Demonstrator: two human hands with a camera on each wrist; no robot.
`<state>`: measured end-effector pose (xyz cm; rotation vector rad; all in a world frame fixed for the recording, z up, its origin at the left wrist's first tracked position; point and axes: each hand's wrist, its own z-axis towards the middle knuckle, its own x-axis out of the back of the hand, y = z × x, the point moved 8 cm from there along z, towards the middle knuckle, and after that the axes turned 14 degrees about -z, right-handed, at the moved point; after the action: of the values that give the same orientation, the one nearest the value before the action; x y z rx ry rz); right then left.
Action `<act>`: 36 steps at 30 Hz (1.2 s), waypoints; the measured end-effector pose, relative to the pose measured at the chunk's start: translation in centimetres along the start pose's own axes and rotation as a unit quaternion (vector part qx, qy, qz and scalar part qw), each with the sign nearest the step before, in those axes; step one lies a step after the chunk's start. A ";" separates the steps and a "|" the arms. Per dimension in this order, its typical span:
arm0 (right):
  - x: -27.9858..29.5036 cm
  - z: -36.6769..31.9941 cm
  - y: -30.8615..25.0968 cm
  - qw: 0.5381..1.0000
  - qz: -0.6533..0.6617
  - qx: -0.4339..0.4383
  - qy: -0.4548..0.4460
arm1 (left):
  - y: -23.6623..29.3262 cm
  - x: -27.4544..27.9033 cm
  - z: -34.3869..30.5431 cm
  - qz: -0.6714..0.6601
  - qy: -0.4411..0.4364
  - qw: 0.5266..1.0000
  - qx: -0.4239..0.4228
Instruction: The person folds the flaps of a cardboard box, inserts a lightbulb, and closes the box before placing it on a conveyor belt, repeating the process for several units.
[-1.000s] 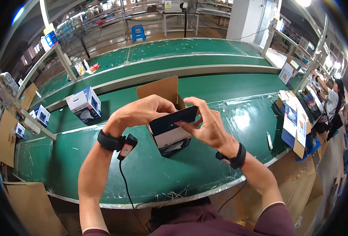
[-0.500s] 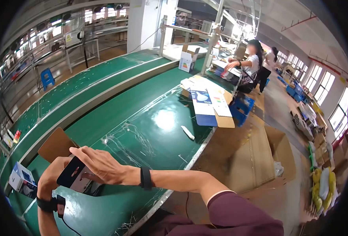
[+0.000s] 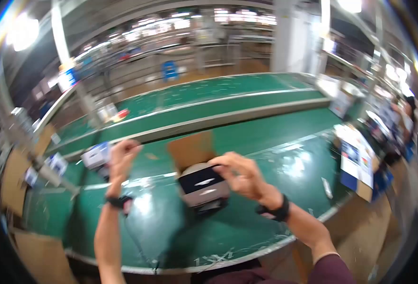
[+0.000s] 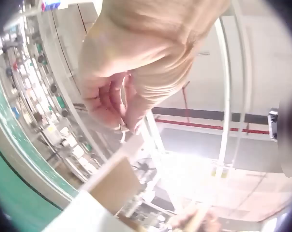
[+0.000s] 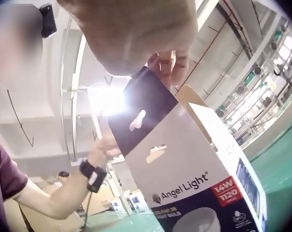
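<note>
bulb box point(image 3: 203, 189) stands upright on the green worktop point(image 3: 171, 227), near its front edge and directly before the person. its brown flap point(image 3: 190, 149) stands open at the rear, and its dark top flap point(image 3: 200, 179) lies tilted over the opening. the right wrist view shows the front panel printed "angel light" and "14w".

right hand point(image 3: 239, 177) is at the top right of the box. its fingers point(image 5: 167, 63) curl over the far edge of the dark top flap and hold it, so the box lies directly under and against the fingertips.

left hand point(image 3: 123, 158) is raised above the worktop to the left, well apart from the bulb box. its fingers point(image 4: 114, 104) are curled in toward the palm, with nothing visible in them.

a small blue-and-white box point(image 3: 95, 156) stands just behind the left hand, though blur leaves contact unclear. flat printed cartons point(image 3: 355, 158) lie at the right end of the worktop.
</note>
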<state>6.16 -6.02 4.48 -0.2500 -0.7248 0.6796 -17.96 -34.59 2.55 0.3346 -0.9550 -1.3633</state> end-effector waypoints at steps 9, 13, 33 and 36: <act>-3.9 0.2 -0.4 0.989 -0.108 -0.006 -0.103 | 5.5 -0.8 -5.7 -0.032 0.164 0.974 -0.151; -4.9 0.9 -0.7 0.981 -0.132 0.028 -0.142 | 15.3 -7.3 -12.4 0.108 -0.108 0.959 -0.237; -8.5 -1.8 -3.6 0.864 -0.272 0.145 -0.397 | 11.8 -14.1 -13.5 0.204 -0.266 0.939 -0.072; -8.2 -2.3 -1.8 0.868 -0.229 0.134 -0.420 | 12.5 -13.6 -13.3 0.193 -0.361 0.912 -0.039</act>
<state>4.14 -12.70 -0.75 0.5104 -1.4492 0.3997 1.37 -23.34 -1.83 -0.4450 -1.4732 -1.1523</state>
